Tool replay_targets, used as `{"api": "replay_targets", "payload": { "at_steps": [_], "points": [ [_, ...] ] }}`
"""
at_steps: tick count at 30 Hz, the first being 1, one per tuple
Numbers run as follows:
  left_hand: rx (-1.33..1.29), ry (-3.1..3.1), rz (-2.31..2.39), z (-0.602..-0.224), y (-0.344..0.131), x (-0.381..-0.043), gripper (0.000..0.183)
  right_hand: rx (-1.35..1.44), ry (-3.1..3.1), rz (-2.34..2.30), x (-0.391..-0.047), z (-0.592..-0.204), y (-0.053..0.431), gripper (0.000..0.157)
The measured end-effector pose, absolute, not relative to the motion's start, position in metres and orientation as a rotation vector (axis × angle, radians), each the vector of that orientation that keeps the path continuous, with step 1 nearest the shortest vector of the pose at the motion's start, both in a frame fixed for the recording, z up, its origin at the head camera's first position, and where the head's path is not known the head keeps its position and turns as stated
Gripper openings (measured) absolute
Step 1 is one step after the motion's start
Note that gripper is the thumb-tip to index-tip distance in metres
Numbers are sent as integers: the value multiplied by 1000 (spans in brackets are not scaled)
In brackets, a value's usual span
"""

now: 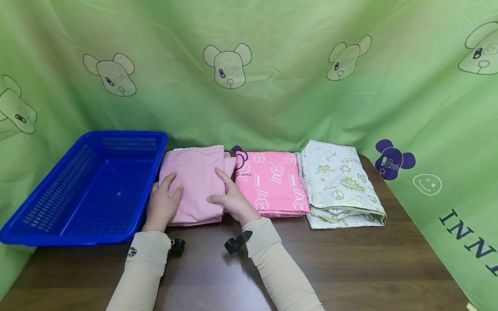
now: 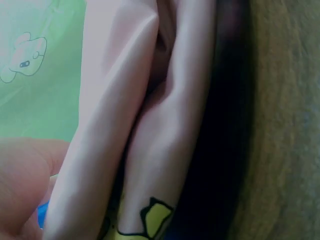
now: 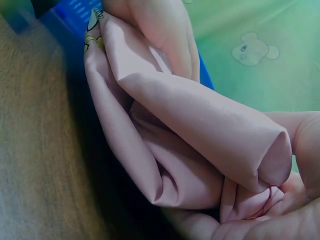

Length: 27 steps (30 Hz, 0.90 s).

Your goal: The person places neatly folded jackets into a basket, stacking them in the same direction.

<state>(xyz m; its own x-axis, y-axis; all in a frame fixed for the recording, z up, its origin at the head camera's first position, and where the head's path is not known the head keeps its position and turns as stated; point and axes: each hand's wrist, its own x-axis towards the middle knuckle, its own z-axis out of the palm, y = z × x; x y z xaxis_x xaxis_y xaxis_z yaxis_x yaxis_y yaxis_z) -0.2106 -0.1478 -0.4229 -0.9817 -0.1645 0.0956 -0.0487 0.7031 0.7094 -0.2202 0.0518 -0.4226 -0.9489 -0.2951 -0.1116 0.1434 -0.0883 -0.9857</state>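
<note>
A folded light pink cloth (image 1: 196, 181) lies between both hands on the wooden table, just right of the blue basket. At its left side the left hand (image 1: 161, 207) grips it, thumb on top. The right hand (image 1: 234, 202) holds the opposite side; in the right wrist view its fingers (image 3: 260, 227) come under the folded layers. Loose, rounded folds face the near side, and a yellow print with black outlines shows low on the cloth (image 2: 165, 125) in the left wrist view. Parts of the fingers are hidden by the cloth.
The blue perforated basket (image 1: 149, 198) stands at the left. Right of the hands lie a folded bright pink cloth (image 1: 270, 183) with white bear outlines and a folded white cloth (image 1: 336, 172) with green prints. A green curtain (image 1: 280, 108) hangs behind the table (image 1: 350, 268).
</note>
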Motion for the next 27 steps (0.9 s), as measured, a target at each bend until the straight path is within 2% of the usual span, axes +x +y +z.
{"api": "replay_targets", "payload": {
  "at_steps": [11,27],
  "points": [
    [150,-2728,-1150,-412,-144,-208,52,-300,1929,-2134,-220,-411,57,91],
    [58,-2691,-1278,-406,-137,-206,53,-279,2079,-2042,-215,-388,73,89]
  ]
}}
